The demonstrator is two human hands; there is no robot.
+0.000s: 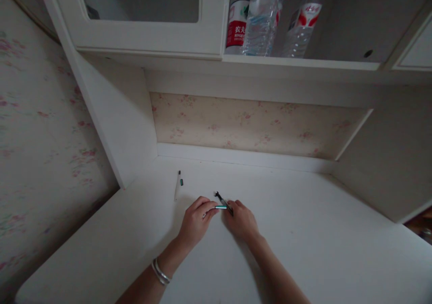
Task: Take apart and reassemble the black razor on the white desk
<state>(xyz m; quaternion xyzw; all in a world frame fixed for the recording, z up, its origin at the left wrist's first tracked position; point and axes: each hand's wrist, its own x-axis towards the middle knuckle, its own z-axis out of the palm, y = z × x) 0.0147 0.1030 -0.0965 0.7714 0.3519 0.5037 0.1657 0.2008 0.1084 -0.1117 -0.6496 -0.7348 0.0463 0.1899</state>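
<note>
Both hands rest on the white desk (303,232), close together near its middle. My left hand (196,219) is curled, its fingertips pinching a short teal-tipped pen part (221,207). My right hand (241,221) is closed around a thin dark pen piece (221,198) that sticks out up and to the left. The two parts meet between the hands. A white pen barrel (177,187) with a dark tip lies apart on the desk to the left, with a tiny dark cap (181,182) beside it. A silver bracelet (159,271) sits on my left wrist.
A white side panel (114,115) walls the desk on the left, another on the right. Floral wallpaper (256,126) backs the niche. Overhead, a cabinet shelf (297,63) holds plastic water bottles (259,20); a glass cabinet door (141,25) is to its left.
</note>
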